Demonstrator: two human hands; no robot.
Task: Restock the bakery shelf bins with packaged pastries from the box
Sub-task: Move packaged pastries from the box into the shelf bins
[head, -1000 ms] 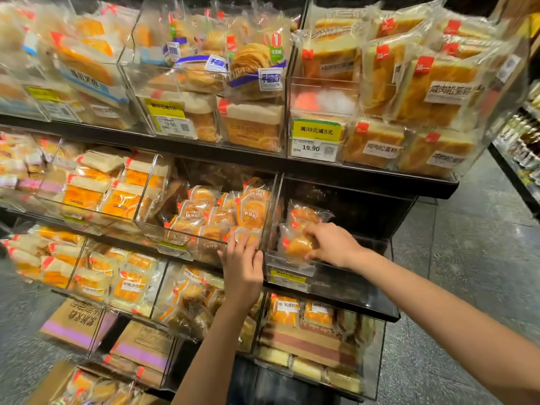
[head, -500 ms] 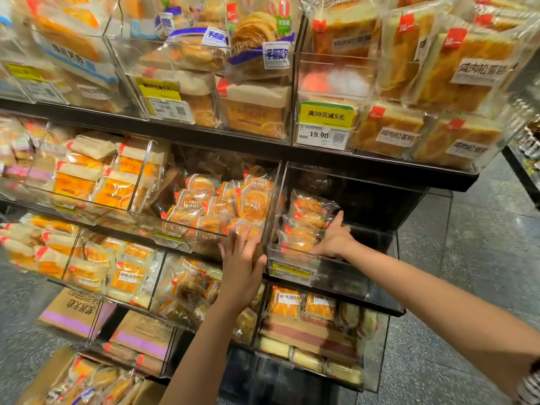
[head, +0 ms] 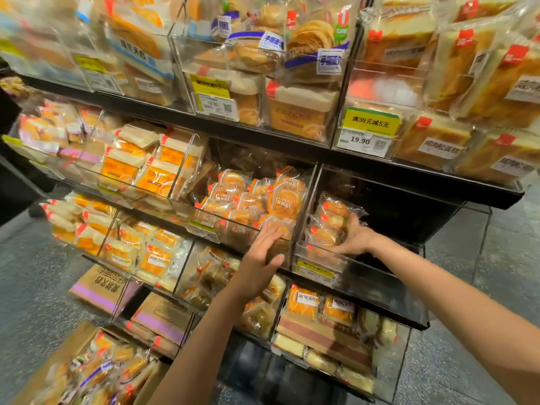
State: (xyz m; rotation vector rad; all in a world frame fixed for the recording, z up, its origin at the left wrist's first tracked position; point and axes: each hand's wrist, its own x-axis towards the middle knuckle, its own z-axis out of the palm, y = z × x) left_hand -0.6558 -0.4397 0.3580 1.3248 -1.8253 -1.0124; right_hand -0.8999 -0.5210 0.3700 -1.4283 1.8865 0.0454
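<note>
Fingers (head: 270,233) of the left hand (head: 260,258) were extended and relaxed, grasping nothing, with the palm set against the clear front wall of the middle bin (head: 233,226) on the second shelf. Fingers of the right hand (head: 355,238) were curled around the small stack of packaged pastries (head: 328,226) in the adjoining right-hand bin (head: 318,261), gripping the stack from its right side. That bin held only this short stack at its left end, against the divider; the remainder, to the right, appeared dark and unfilled. The stack rose roughly vertically, each packet lying flat with its long axis running across the bin. The right hand was therefore the nearer hand, and open space lay to its right and behind it. The supply box (head: 87,372) stood on the floor at lower left, well apart from both hands and nearer the left arm, with further packets visible inside. Judged from this arrangement, further packets would need fetching from the box, a reach better suited to the unloaded left hand.
</note>
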